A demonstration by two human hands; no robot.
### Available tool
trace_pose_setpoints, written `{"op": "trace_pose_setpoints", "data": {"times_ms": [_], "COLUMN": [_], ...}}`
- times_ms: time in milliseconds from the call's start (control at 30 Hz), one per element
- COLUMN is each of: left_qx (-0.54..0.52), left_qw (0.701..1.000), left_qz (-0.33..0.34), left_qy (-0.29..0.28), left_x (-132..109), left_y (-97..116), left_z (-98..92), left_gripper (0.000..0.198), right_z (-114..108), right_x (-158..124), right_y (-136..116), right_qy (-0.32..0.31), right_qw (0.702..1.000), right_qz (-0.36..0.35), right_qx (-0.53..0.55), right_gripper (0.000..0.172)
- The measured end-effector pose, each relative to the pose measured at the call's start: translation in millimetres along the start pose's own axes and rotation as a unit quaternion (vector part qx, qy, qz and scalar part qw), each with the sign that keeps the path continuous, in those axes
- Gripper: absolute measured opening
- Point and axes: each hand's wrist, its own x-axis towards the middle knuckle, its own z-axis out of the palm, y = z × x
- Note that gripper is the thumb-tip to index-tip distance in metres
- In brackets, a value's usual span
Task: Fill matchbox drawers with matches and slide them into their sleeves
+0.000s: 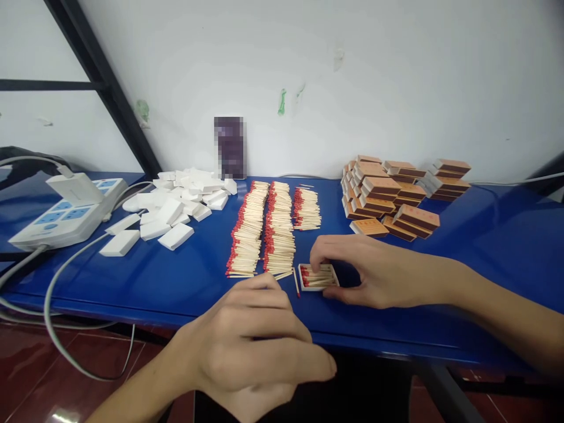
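Observation:
My right hand grips a small white matchbox tray between thumb and fingers, one fingertip reaching over its inside. Wooden matches with red heads lie in the tray. A single loose match rests just left of it. Nearer to me, my left hand is held curled in front of the table edge; whatever its fingers may hold is hidden. Beyond it, two long rows of matches and a shorter pile of matches lie side by side on the blue table.
White box pieces are heaped at the left, beside a power strip with a plugged-in adapter and trailing cables. Brown matchboxes stand stacked at the back right. A dark, blurred rectangular object leans on the wall.

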Motion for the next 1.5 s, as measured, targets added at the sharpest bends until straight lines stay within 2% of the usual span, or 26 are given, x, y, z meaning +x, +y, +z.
{"op": "trace_pose_setpoints", "data": {"times_ms": [100,233,333,433,533,667,800,1067,1300,1500], "left_qx": [0.038,0.115,0.161,0.192,0.199,0.213,0.237,0.281,0.258,0.245], "left_qw": [0.999,0.988,0.975,0.967,0.965,0.964,0.959,0.942,0.953,0.956], "left_qz": [-0.009,-0.089,-0.126,-0.138,-0.141,-0.133,-0.135,-0.175,-0.149,-0.157], "left_qy": [0.015,-0.043,-0.084,-0.097,-0.094,-0.085,-0.070,-0.059,-0.058,-0.032], "left_x": [1,4,3,1,1,1,1,2,1,-1], "left_y": [-4,-10,-12,-12,-12,-12,-11,-13,-11,-15], "left_z": [1.6,1.2,1.9,2.6,2.6,2.6,2.6,3.0,3.5,4.6], "left_gripper": [0.026,0.013,0.016,0.018,0.019,0.021,0.024,0.024,0.022,0.024], "right_z": [-1,0,-3,-6,-6,0,5,2,5,7], "right_x": [-1,-1,-3,-4,-1,9,18,23,23,24], "right_y": [2,2,0,1,11,37,54,51,58,61], "right_qy": [-0.011,-0.012,-0.017,-0.009,0.052,0.147,0.142,0.138,0.165,0.198], "right_qw": [1.000,1.000,1.000,1.000,0.998,0.976,0.963,0.959,0.958,0.958], "right_qz": [-0.004,-0.005,-0.002,0.000,0.007,0.034,0.071,0.061,0.051,0.043], "right_qx": [0.001,-0.003,-0.002,-0.006,-0.047,-0.160,-0.216,-0.241,-0.227,-0.205], "right_gripper": [0.008,0.008,0.009,0.016,0.021,0.024,0.030,0.030,0.021,0.013]}}
